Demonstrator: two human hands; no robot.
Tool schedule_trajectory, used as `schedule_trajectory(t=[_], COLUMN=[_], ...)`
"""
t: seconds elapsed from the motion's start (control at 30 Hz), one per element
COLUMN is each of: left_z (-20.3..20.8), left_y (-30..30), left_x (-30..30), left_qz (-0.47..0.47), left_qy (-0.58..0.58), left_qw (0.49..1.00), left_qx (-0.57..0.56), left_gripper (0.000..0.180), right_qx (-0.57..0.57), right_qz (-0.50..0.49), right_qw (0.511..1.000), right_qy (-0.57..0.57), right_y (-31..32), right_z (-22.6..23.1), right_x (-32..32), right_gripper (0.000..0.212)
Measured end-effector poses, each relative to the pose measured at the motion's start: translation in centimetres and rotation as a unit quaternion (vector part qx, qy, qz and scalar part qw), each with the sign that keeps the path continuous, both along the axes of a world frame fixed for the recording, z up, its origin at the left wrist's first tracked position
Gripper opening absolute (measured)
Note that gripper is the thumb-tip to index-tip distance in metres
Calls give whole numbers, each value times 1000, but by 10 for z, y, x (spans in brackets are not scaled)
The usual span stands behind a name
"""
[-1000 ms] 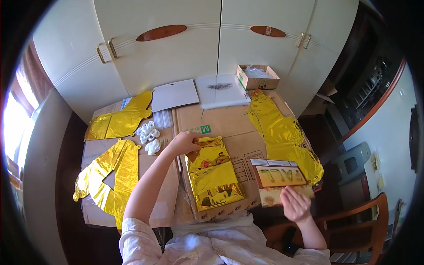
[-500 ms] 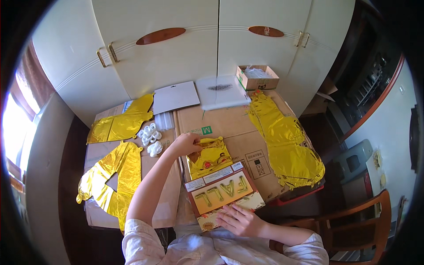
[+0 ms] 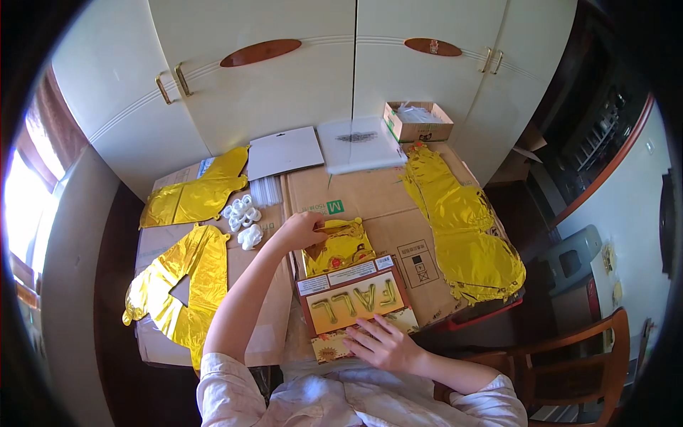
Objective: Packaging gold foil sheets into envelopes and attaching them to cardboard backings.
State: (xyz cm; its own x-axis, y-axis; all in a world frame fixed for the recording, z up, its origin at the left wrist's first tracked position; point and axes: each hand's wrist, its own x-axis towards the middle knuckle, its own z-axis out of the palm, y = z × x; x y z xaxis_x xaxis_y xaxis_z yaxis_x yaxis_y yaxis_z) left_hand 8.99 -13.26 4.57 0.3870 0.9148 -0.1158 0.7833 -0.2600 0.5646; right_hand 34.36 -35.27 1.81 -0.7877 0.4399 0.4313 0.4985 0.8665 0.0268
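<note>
While the card [image 3: 334,292] overlaps the near part of the foil [image 3: 341,249] on the cardboard [image 3: 359,188], its 4 gold letters [image 3: 388,293] stand upside down in a left-right row; white printed labels [image 3: 352,274] line its far edge. A box [image 3: 430,133] behind holds clear plastic [image 3: 418,114]. Right hand [image 3: 388,346] lies on the card, fingers spread, gripping nothing. Left hand [image 3: 302,231] curls at the foil's far left corner; pinch cannot be confirmed.

You're looking through the left fisheye on your head, wide, pitched down and forward, close above your left hand [image 3: 302,231] and right hand [image 3: 384,345], taking in the tabletop [image 3: 363,191] from near edge to far edge, cabinets [image 3: 284,89] beyond.
</note>
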Motion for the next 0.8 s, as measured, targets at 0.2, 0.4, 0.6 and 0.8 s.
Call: schedule_trajectory(t=[0.2,0.4,0.6,0.8], left_z=[-1,-5,1,11], left_y=[0,1,-2,-14], left_x=[0,-2,1,1], left_qz=[-4,2,-6,-12], left_qy=[5,3,6,-19], left_qw=[1000,1000,1000,999], left_qx=[7,15,14,40], left_gripper=[29,29,30,29], right_qx=[-68,-117,-133,-127], right_qz=[-1,-64,-105,-104], right_qw=[998,991,985,986], right_qy=[-1,0,-31,-37], right_y=[0,29,51,54], right_z=[2,8,2,3], right_x=[0,-4,-11,-13], right_gripper=[44,64,62,58])
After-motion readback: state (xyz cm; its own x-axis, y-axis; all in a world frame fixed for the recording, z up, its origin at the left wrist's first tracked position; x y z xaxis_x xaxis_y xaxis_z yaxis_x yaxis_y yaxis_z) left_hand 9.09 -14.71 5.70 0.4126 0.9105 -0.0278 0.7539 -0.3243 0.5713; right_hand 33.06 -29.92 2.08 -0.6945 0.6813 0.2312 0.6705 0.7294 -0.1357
